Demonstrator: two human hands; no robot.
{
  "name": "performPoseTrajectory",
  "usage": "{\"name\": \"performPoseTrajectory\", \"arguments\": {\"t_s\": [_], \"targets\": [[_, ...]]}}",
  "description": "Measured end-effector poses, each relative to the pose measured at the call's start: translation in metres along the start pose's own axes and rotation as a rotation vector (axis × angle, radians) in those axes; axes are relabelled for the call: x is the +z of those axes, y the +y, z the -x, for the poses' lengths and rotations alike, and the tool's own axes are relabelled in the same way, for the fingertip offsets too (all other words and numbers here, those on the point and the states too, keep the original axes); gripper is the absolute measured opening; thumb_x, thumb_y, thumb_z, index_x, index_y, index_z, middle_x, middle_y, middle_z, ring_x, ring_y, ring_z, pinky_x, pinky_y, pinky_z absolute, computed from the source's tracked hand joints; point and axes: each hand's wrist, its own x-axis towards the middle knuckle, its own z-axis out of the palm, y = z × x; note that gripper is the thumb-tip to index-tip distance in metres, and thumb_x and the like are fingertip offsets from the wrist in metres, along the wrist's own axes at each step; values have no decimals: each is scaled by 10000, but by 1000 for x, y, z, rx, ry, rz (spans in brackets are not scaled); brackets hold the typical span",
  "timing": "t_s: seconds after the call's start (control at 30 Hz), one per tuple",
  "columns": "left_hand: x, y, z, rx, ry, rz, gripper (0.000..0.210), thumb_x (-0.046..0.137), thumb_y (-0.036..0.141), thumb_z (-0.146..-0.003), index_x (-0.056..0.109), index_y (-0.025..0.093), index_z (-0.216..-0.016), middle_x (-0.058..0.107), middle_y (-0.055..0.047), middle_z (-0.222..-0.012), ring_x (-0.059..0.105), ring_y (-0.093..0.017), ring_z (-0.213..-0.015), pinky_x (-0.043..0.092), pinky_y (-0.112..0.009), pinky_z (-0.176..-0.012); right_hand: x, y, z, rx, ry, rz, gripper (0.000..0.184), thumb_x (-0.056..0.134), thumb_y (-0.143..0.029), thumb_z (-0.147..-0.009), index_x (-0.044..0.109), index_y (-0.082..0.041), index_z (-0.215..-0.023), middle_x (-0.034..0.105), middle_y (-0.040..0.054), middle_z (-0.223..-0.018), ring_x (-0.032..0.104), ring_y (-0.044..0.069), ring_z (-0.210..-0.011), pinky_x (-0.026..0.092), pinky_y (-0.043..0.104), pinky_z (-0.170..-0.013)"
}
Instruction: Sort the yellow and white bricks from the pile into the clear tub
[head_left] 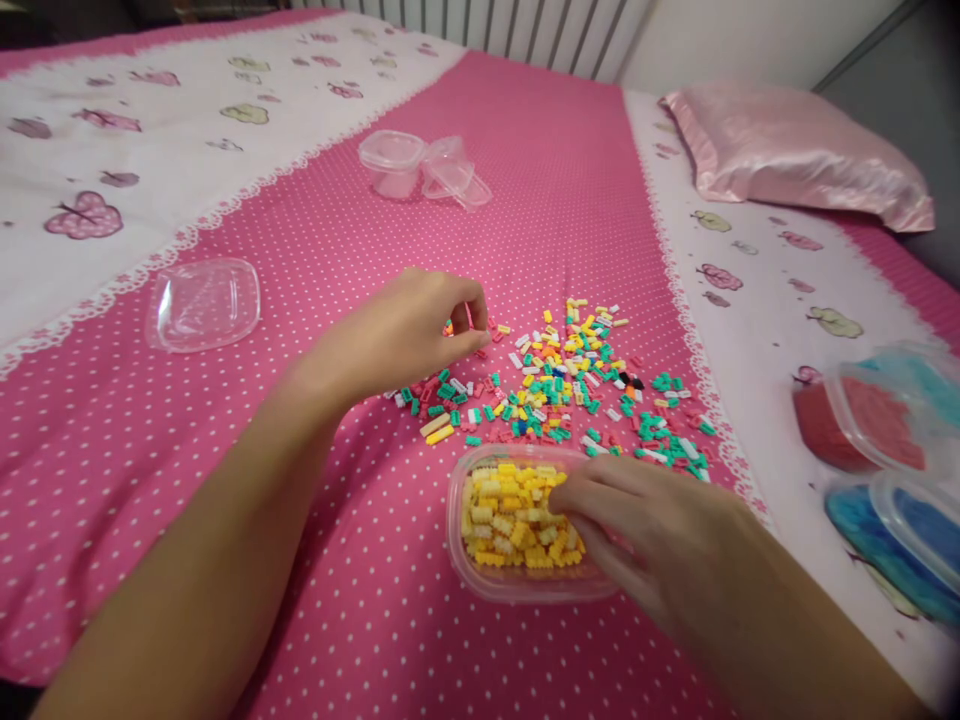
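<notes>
A clear plastic tub (459,560) in front of me holds many small yellow building bricks (517,510). My right hand (645,530) is over the tub's right side, its fingers bent together and their tips at the yellow bricks. Whatever they may pinch is hidden. Beyond the tub lies a loose spread of small mixed bricks (555,385) in green, yellow, white, red and other colours. At the left part of this spread is my left hand (424,330), thumb and forefinger curled close together. I cannot make out what is between their tips.
A clear lid (206,305) lies on the pink dotted bedspread (360,620) to the left. Farther back are a clear tub (391,160) and more lids (454,178). At right stand tubs of red bricks (847,420) and blue bricks (892,540), below a pink pillow (795,150).
</notes>
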Motion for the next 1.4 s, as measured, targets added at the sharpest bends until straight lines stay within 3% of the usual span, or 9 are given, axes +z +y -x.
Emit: {"name": "performPoseTrajectory", "arguments": {"t_s": [0.2,0.47,0.73,0.97,1.27,1.4], "targets": [[1,-3,0,3,9,-5,243,572,363,-915,709,181,-999,730,-30,-872,624,-149,-707,372,-259,-648,12,-5,3,83,31,-48,264,482,-72,-883,681,-244,-897,754,36,-958,663,184,-667,472,312,-572],[1,-5,1,-21,-12,-9,245,575,358,-911,709,181,-1015,734,-38,-894,621,-154,-708,364,-257,-641,-3,-9,-3,45,117,15,309,425,-57,-897,682,-219,-948,761,38,-865,674,191,-640,455,308,-541],[1,-6,0,-59,-6,-64,264,573,377,-912,713,189,-1033,745,-44,-907,622,-166,-704,371,-268,-653,4,-9,0,71,83,9,247,496,-31,-860,618,-239,-808,682,10,-776,624,220,-695,405,343,-617],[2,-7,0,-63,-7,-70,250,563,372,-911,701,188,-1008,745,-40,-897,608,-150,-684,351,-258,-633,13,-10,1,51,70,13,250,523,-24,-874,662,-230,-849,694,25,-836,611,231,-764,387,363,-669],[2,-8,1,-86,-2,-89,257,555,367,-912,699,192,-1032,744,-42,-917,618,-153,-704,366,-255,-627,4,-12,0,36,86,-1,266,476,-29,-873,641,-238,-861,686,10,-785,623,223,-716,398,360,-647],[2,-8,2,-113,16,-106,236,551,331,-917,703,186,-1025,749,-52,-944,632,-170,-731,391,-272,-644,4,-6,-1,-42,65,23,258,479,-37,-871,648,-228,-910,719,21,-841,658,215,-724,440,344,-621]]}}
